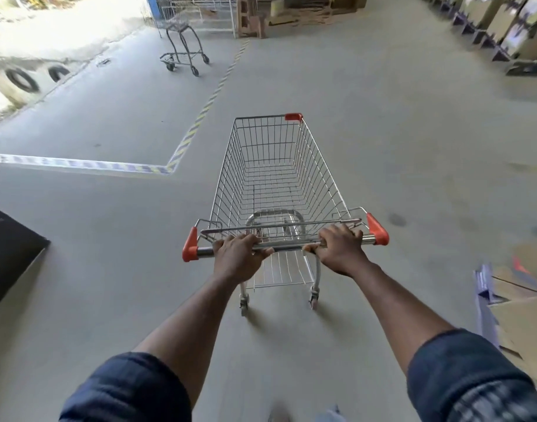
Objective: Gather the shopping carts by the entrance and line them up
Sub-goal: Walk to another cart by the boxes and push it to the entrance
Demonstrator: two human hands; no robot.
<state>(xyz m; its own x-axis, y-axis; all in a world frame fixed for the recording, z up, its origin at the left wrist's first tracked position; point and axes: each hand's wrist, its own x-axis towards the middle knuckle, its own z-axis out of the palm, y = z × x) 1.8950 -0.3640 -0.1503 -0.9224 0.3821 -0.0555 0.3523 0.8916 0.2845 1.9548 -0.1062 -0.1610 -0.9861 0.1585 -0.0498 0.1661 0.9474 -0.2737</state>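
A silver wire shopping cart (276,175) with orange corner caps stands right in front of me on the grey concrete floor, its basket empty. My left hand (238,257) grips the left part of its chrome handle bar and my right hand (340,249) grips the right part, both arms stretched out. A second, darker cart (183,47) stands alone far ahead to the left, near the bright entrance, pointing roughly away from me.
A yellow-and-black striped floor line (197,123) runs from the far cart toward me and turns left. Cardboard boxes (522,318) lie at my right; stacked boxes (510,28) line the far right. A dark slab (8,251) sits at left. Two tyres (21,80) lean by the entrance.
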